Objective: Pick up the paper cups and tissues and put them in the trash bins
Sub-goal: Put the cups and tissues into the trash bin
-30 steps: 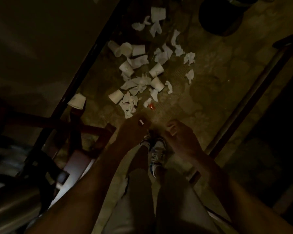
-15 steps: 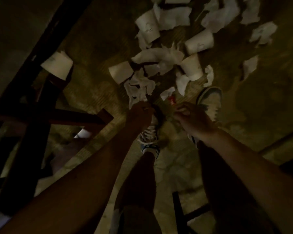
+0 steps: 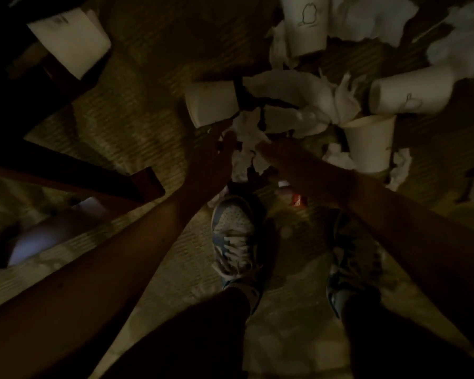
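Note:
White paper cups and crumpled tissues litter the dim floor. One cup lies on its side just beyond my left hand, whose fingers stretch toward its lower edge and the tissue beside it. My right hand is down on the same tissue pile, its fingers curled over a white scrap. Another cup lies to the right, with a third cup behind it. A marked cup lies at the top. No trash bin is in view.
Dark wooden furniture legs cross the left side, with a cup lying by them. A small red object lies on the floor near my shoes. More tissues spread at the top right.
I have bent lower, so the litter looks larger and closer. Both hands have moved forward from above my shoes onto the near edge of the tissue pile.

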